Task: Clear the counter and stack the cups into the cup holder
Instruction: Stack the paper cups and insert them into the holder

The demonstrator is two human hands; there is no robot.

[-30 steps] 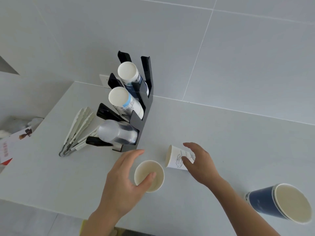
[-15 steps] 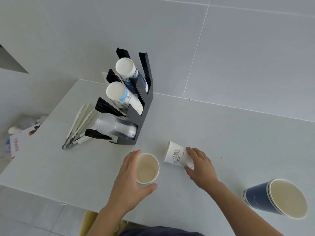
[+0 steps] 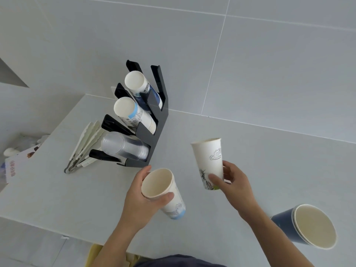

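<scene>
My left hand (image 3: 141, 197) grips a white paper cup with a pale blue base (image 3: 163, 191), lifted off the counter and tilted, its mouth facing me. My right hand (image 3: 234, 182) holds a second white paper cup with line drawings (image 3: 209, 160) by its lower end, mouth pointing up and away. Behind them a black tiered cup holder (image 3: 152, 130) carries two stacks of paper cups (image 3: 134, 114) and a stack of clear plastic cups (image 3: 123, 146) in its lowest slot. Dark blue nested cups (image 3: 308, 226) stand at the right, near the counter's front edge.
White tongs (image 3: 84, 143) lie left of the holder on the white counter (image 3: 250, 155). A printed box (image 3: 13, 166) and clutter sit beyond the counter's left edge. A grey tiled wall rises behind. The counter's front edge runs close to my body.
Both cups have left the counter. My left hand raised and tilted the standing cup; my right hand picked up the cup that lay on its side and turned it upright.
</scene>
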